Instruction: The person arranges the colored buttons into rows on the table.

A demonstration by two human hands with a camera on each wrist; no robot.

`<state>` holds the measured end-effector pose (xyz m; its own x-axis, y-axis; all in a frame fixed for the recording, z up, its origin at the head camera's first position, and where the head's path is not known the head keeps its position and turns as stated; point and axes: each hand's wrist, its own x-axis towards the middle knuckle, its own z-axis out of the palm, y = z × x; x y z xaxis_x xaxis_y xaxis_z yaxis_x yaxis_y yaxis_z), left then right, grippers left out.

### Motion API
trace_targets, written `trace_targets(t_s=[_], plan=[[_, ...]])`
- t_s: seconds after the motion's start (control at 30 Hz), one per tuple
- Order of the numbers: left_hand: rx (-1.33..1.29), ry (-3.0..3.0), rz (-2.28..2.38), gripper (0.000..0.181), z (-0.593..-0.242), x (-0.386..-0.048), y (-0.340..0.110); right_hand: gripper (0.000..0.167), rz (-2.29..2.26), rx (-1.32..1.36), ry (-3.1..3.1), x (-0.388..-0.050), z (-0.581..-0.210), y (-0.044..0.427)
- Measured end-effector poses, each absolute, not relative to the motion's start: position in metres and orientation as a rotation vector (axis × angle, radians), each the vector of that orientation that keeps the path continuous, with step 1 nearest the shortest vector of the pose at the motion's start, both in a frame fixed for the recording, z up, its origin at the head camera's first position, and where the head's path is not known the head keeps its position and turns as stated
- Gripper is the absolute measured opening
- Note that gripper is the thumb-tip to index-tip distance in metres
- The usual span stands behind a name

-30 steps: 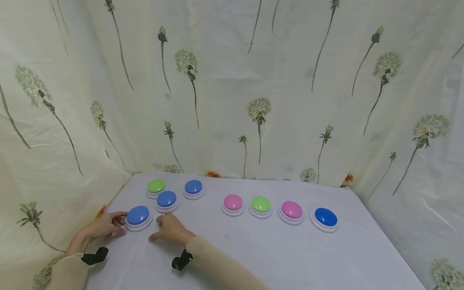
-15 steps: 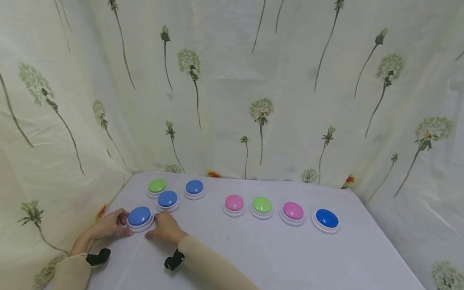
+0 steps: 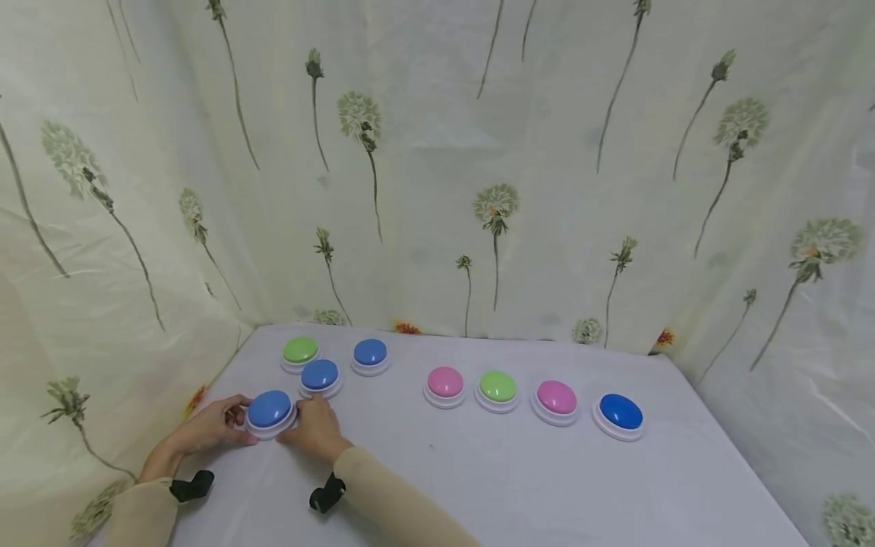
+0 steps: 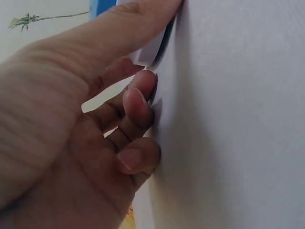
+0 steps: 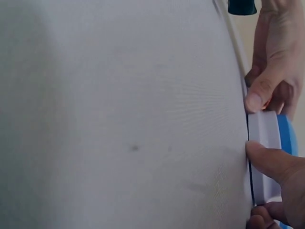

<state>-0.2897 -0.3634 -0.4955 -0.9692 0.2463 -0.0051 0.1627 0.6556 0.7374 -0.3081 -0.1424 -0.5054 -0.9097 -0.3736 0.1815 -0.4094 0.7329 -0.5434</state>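
1. Dandelion-print curtain (image 3: 424,167) behind the left hand (image 3: 213,425) and the right hand (image 3: 316,428), white table (image 3: 478,479) beneath both.
2. On the left hand: pinching one side of a blue button (image 3: 270,409) by its white base (image 5: 262,126), thumb at the near edge, spare fingers curled close to the table.
3. On the right hand: gripping the opposite side, thumb along the near edge, fingertips round the far one.
4. Between both hands: blue button, dome up; base on or barely above the table, cannot tell which.
5. Just beyond the right hand: second blue button (image 3: 320,374); farther off, green button (image 3: 300,350) and third blue button (image 3: 371,352).
6. Well to the right of the right hand: pink button (image 3: 445,382), second green button (image 3: 497,387), second pink button (image 3: 557,397), dark blue button (image 3: 621,411).
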Motion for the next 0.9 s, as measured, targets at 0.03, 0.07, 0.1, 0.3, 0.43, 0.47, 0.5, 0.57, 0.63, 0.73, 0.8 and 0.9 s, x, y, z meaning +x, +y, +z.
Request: trace_targets(t_s=[0.03,0.07,0.1,0.3,0.43,0.47,0.5,0.57,0.63,0.73,0.8,0.9], plan=[[0.349,2.757,1.218,0.066,-0.495,-0.290,-0.363,0.045,0.924,0.658,-2.862,-0.309,-0.507,-0.141],[0.354,2.749,1.227,0.065,-0.495,-0.289,-0.362,0.046,0.932,0.667,-2.863,-0.309,-0.507,-0.140],[0.353,2.741,1.231,0.065,-0.495,-0.289,-0.361,0.046,0.940,0.678,-2.863,-0.310,-0.507,-0.138],[0.400,2.722,1.225,0.062,-0.493,-0.291,-0.358,0.054,1.017,0.699,-2.895,-0.312,-0.504,-0.129],[0.423,2.706,1.226,0.063,-0.491,-0.291,-0.355,0.057,1.006,0.732,-2.884,-0.313,-0.504,-0.124],[0.426,2.701,1.222,0.063,-0.490,-0.291,-0.355,0.057,0.999,0.740,-2.884,-0.312,-0.503,-0.122],[0.432,2.697,1.216,0.063,-0.490,-0.291,-0.354,0.058,0.987,0.749,-2.884,-0.312,-0.503,-0.121],[0.429,2.688,1.213,0.063,-0.488,-0.291,-0.351,0.058,0.964,0.769,-2.875,-0.311,-0.501,-0.116],[0.428,2.684,1.214,0.063,-0.485,-0.291,-0.347,0.057,0.940,0.791,-2.861,-0.310,-0.500,-0.111],[0.433,2.684,1.233,0.062,-0.480,-0.291,-0.341,0.056,0.898,0.816,-2.836,-0.310,-0.499,-0.103],[0.460,2.680,1.247,0.061,-0.478,-0.290,-0.335,0.056,0.886,0.819,-2.829,-0.309,-0.498,-0.095],[0.508,2.669,1.261,0.058,-0.475,-0.290,-0.325,0.057,0.892,0.813,-2.818,-0.307,-0.497,-0.081]])
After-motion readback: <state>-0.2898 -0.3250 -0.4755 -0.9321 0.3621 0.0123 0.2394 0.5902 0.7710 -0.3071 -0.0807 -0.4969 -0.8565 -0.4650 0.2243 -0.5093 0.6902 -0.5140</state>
